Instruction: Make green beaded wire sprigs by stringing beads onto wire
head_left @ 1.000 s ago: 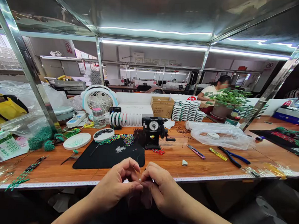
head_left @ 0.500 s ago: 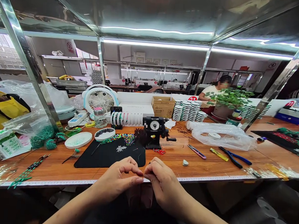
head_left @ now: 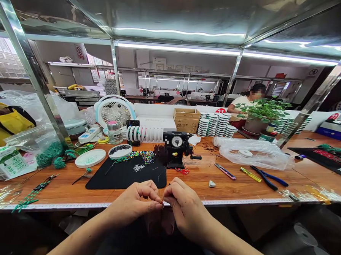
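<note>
At the front edge of the table, my left hand [head_left: 139,202] pinches with thumb and index finger. Its fingertips meet those of my right hand [head_left: 185,206], which is also closed in a pinch. Between them shows a short bit of thin red cord [head_left: 163,200]; most of it is hidden by the fingers. Just beyond my hands lies a black mat [head_left: 119,178] with small white beads [head_left: 138,168] and multicoloured beads [head_left: 146,157]. Behind the mat stands a black hand-cranked winding machine [head_left: 176,147], with red pieces [head_left: 182,170] at its base.
To the left are a round white tray [head_left: 90,158], a dish of dark beads [head_left: 120,151] and green-and-black cords [head_left: 35,191]. Pliers [head_left: 267,178], a yellow-handled tool [head_left: 250,174], a cutter [head_left: 225,171] and a plastic bag [head_left: 257,156] lie right. Stacked spools [head_left: 213,124] and a co-worker [head_left: 246,103] are behind.
The view has shifted slightly. My fingertips stay together, with small finger movements, and the red strand between them stands more upright now. Nothing on the table has moved.
</note>
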### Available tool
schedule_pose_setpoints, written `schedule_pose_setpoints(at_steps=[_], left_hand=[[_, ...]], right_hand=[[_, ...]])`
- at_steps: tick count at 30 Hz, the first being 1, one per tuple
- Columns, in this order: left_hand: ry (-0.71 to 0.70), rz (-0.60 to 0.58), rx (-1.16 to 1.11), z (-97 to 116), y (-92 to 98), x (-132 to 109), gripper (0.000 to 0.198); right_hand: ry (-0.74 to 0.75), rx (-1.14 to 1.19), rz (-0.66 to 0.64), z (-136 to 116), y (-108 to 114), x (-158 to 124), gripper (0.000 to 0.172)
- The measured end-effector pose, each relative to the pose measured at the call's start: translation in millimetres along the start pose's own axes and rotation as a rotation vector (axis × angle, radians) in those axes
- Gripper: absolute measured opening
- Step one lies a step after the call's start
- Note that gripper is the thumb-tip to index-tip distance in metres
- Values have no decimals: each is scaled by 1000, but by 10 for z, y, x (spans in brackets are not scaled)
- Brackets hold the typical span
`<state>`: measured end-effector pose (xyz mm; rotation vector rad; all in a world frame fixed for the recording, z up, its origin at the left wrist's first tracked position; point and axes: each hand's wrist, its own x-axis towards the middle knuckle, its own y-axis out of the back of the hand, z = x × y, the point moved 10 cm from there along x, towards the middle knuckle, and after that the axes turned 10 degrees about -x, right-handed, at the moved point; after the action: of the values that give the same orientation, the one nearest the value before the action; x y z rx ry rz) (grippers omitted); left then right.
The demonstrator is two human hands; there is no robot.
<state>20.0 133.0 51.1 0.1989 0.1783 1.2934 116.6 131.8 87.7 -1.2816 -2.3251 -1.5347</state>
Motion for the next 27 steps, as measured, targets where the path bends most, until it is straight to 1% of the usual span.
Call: schedule_pose_setpoints(at_steps=[4, 9, 13, 14, 16, 17, 19, 20, 22, 24, 27], left_hand=[[-6, -11, -18, -1, -25, 5, 15], [16, -24, -11, -47, -46, -4, 15], [66, -40, -36, -129, -45, -16, 15], [81, -43, -53, -150, -45, -21, 15], [106, -30, -78, -184, -25, -29, 14], [112, -14, -81, -192, -7, -34, 14], [114, 29, -72, -193, 39, -44, 15], [113, 53, -64, -191, 61, -52, 16], [119, 94, -40, -192, 93, -71, 19], [124, 123, 1, -198, 109, -92, 23], [117, 147, 73, -199, 118, -114, 23]], right_hand=[[-7, -34, 15, 22, -22, -6, 16], [32, -103, 122, 35, -4, -22, 17], [60, -90, 176, 19, -3, -34, 18], [52, -72, 190, 28, -3, -41, 19], [-36, 21, 205, 123, -10, -58, 20], [-105, 97, 189, 197, -39, -67, 20], [-239, 277, 92, 325, -165, -88, 20], [-285, 361, 30, 355, -239, -99, 20], [-326, 486, -76, 352, -352, -114, 22], [-359, 559, -109, 347, -393, -121, 23], [-412, 609, -117, 362, -434, -126, 24]])
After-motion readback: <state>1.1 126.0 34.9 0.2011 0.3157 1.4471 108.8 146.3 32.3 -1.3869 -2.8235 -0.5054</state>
